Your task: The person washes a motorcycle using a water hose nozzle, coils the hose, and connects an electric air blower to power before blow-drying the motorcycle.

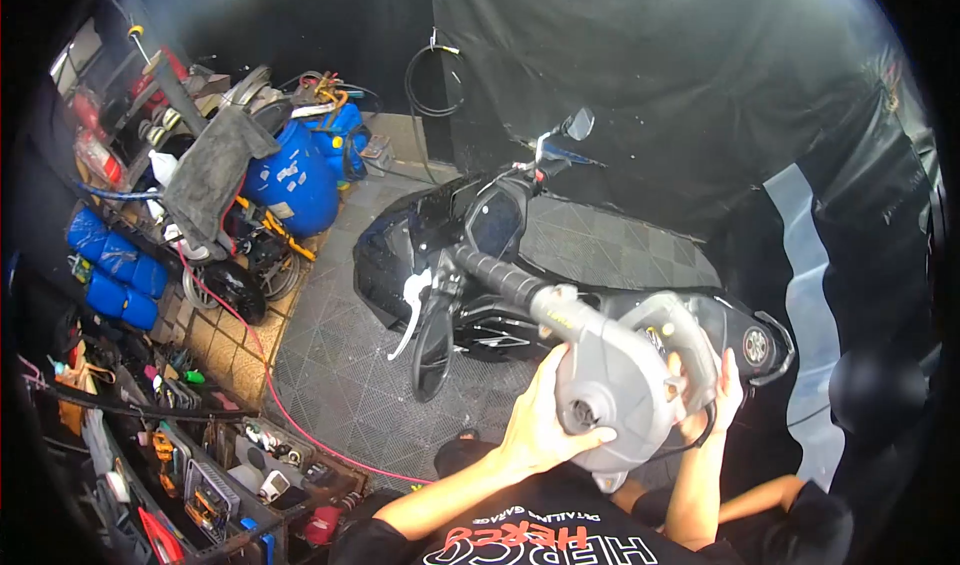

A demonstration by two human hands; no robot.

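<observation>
A grey handheld blower [610, 360] with a black ribbed nozzle is held up in front of my chest, its nozzle directed up and left over the motorcycle. My left hand [550, 420] grips the round housing from the left, thumb near the central round port. On the other side, my right hand [722, 390] is at the looped handle, its fingers partly hidden behind it. Behind the blower stands a black scooter-type motorcycle [500, 220], with a white lever, a mirror on each side and a long dark seat partly covered by the blower.
Grey tiles [320, 375] cover the floor, crossed by a pink hose [262, 350]. A blue barrel [295, 180] and piled gear stand at left. Tool bins [215, 485] fill the lower left. Dark sheeting [640, 95] hangs behind. Another bare forearm [762, 499] shows at lower right; whose, I cannot tell.
</observation>
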